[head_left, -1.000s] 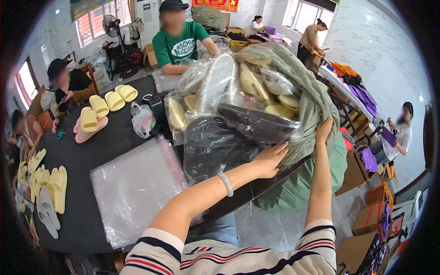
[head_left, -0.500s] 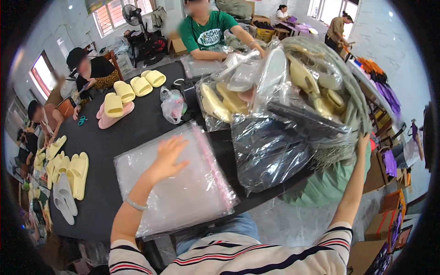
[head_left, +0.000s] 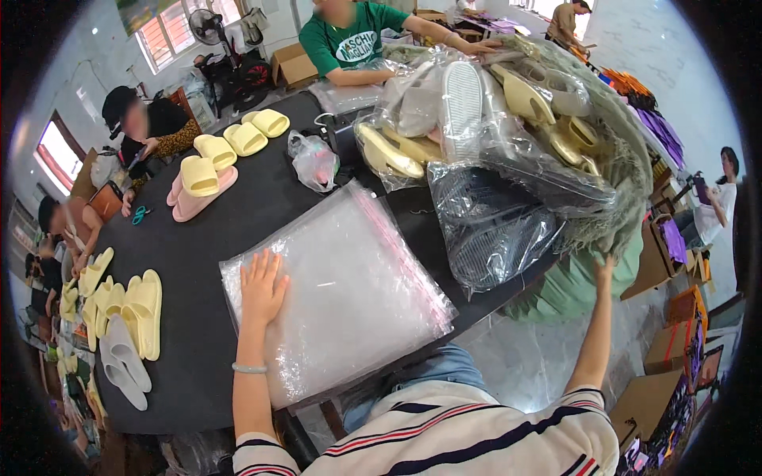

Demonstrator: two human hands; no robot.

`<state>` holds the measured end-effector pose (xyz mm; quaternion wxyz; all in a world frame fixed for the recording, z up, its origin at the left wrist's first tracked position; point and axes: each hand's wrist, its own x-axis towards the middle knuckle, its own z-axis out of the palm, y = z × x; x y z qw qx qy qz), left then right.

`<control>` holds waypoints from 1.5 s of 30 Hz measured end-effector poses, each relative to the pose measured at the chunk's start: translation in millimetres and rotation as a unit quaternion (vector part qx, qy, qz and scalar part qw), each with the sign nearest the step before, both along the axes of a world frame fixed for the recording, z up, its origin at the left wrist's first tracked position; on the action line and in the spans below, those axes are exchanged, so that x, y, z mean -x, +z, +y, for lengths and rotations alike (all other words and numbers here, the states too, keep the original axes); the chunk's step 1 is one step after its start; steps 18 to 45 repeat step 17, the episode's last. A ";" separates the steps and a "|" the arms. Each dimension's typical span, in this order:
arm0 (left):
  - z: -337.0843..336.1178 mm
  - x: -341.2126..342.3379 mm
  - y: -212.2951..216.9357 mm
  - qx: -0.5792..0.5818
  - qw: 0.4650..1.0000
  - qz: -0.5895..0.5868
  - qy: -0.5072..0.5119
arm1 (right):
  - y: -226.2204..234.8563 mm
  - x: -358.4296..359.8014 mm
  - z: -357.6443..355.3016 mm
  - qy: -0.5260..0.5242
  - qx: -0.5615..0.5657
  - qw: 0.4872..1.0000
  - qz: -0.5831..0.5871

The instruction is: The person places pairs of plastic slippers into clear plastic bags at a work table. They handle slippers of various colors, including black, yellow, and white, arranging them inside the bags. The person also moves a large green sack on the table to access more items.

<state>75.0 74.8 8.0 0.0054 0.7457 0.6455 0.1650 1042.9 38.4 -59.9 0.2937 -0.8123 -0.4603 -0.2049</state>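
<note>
My left hand (head_left: 263,287) lies flat and open, fingers spread, on the left part of a stack of clear plastic bags (head_left: 349,293) with a pink strip along one side. On the right, my right hand (head_left: 605,265) is closed on the frayed lower edge of a grey-green woven sack (head_left: 623,170). Bagged slippers spill from the sack's mouth onto the table: a black pair (head_left: 496,238) nearest me, a grey one (head_left: 462,103) sole outward, and yellow ones (head_left: 390,151). My right fingertips are partly hidden in the sack's folds.
Loose yellow slippers (head_left: 214,151) and a pink pair (head_left: 198,204) stand on the black table (head_left: 190,309). Grey slippers (head_left: 123,357) lie at its left edge. A small knotted bag (head_left: 313,161) sits mid-table. Opposite, a co-worker in green (head_left: 353,40) reaches to the sack.
My left hand has come down onto the bag stack's left side. The black bagged slippers have shifted and now show their soles. The co-worker's hand has moved to the sack's far rim.
</note>
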 end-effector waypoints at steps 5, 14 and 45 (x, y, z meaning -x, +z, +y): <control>-15.9 4.9 17.6 -0.031 0.997 0.070 0.029 | -15.4 236.1 -9.1 0.148 -0.122 0.974 0.118; -9.0 12.9 10.3 -0.019 1.000 0.012 0.008 | 84.2 415.3 -5.4 0.299 -0.082 0.949 0.061; -4.1 27.0 -2.7 0.012 1.000 0.004 0.013 | 83.4 429.1 10.9 0.278 -0.065 0.957 0.052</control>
